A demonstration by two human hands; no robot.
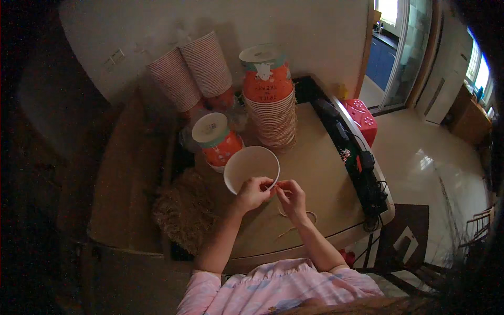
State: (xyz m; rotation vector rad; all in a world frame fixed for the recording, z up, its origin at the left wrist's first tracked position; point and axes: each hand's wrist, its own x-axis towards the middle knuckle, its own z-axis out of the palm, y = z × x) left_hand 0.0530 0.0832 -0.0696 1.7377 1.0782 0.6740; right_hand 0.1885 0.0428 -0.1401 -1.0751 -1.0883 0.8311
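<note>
A round paper bucket (pixel 252 164), white inside, tilts its open mouth up toward me on the table. My left hand (pixel 253 194) is closed on its near rim, thumb and fingers pinching the edge. Beside it, at the rim's right side, my right hand (pixel 291 198) is closed in a pinch, its fingertips almost meeting the left ones. A thin pale cord (pixel 313 214) trails from under the right hand onto the tabletop; the end between the fingers is too small to make out clearly.
Behind the bucket stands an upside-down orange-and-green bucket (pixel 223 147). A tall stack of such buckets (pixel 268 94) and two leaning stacks (pixel 207 60) rise at the back. A heap of cords (pixel 184 212) lies left; black cables and adapters (pixel 367 184) line the right edge. A red stool (pixel 362 118) stands beyond.
</note>
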